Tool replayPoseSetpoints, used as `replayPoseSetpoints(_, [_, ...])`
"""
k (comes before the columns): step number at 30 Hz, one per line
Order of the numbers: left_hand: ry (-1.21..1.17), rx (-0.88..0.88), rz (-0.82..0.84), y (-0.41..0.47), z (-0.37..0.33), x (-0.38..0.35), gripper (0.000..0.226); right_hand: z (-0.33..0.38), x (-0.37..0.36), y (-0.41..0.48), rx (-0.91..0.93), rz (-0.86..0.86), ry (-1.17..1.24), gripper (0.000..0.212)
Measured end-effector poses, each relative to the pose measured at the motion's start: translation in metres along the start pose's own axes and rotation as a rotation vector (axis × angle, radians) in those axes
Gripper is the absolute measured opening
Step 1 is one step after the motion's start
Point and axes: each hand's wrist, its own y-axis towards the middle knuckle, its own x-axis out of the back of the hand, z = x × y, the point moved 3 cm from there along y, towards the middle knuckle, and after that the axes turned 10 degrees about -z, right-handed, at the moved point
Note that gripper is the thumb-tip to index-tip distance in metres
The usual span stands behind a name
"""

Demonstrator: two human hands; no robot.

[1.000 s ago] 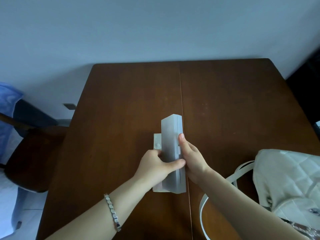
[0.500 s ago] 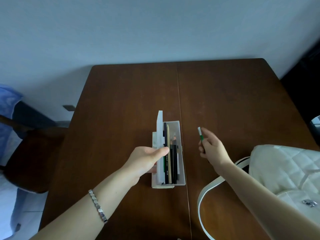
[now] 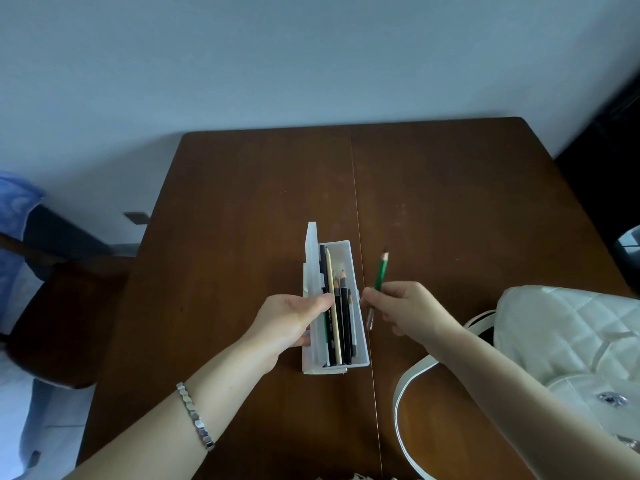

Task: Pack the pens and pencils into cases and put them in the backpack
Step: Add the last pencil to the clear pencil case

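1. A clear plastic pencil case (image 3: 341, 254) lies open on the brown table (image 3: 242, 220), its long side running away from the person.
2. The case's lid (image 3: 311, 258) stands upright along the case's left edge.
3. Inside the case, several pens and pencils (image 3: 337, 317) lie side by side lengthwise: dark ones, a pale wooden one and a thin grey one.
4. The left hand (image 3: 294, 318) grips the case on its left side. The thumb is curled over the top of the lid and the fingers are behind it, near the end of the case closest to the person.
5. The right hand (image 3: 405, 308) is just right of the case and does not touch it. It pinches a green pencil (image 3: 381, 273) between thumb and fingertips.
6. The green pencil sits above the table, just beside the case's right wall. Its sharpened tip points away from the person, and its lower end is blurred.
7. A white quilted backpack (image 3: 568, 327) rests well to the right of the case, with its strap (image 3: 403, 393) looping toward the case's near right corner.
8. A silver bracelet (image 3: 195, 420) circles the left wrist, nearer the person than the case.
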Motion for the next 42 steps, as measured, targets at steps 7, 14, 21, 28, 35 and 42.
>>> replayPoseSetpoints(7, [0.005, -0.045, -0.016, -0.005, 0.003, -0.003, 0.036, -0.003, -0.026, -0.008, 0.176, -0.114, -0.462, 0.029])
replayPoseSetpoints(14, [0.007, -0.070, 0.032, -0.009, 0.000, -0.005, 0.038, -0.014, -0.014, -0.003, 0.021, -0.148, -0.033, 0.032])
replayPoseSetpoints(21, [0.735, -0.262, -0.260, -0.015, -0.002, -0.020, 0.080, -0.013, -0.032, -0.013, -0.143, 0.041, 0.231, 0.035])
replayPoseSetpoints(28, [0.997, -0.409, -0.413, -0.017, 0.001, -0.032, 0.092, -0.022, -0.044, -0.001, -0.001, -0.045, 0.145, 0.034])
replayPoseSetpoints(35, [0.828, -0.131, -0.412, 0.029, 0.037, -0.015, 0.090, -0.043, -0.046, 0.016, -0.080, -0.024, 0.040, 0.024])
replayPoseSetpoints(42, [0.831, 0.087, -0.570, 0.067, 0.083, 0.013, 0.080, -0.074, -0.021, 0.021, -0.068, -0.068, -0.159, 0.025])
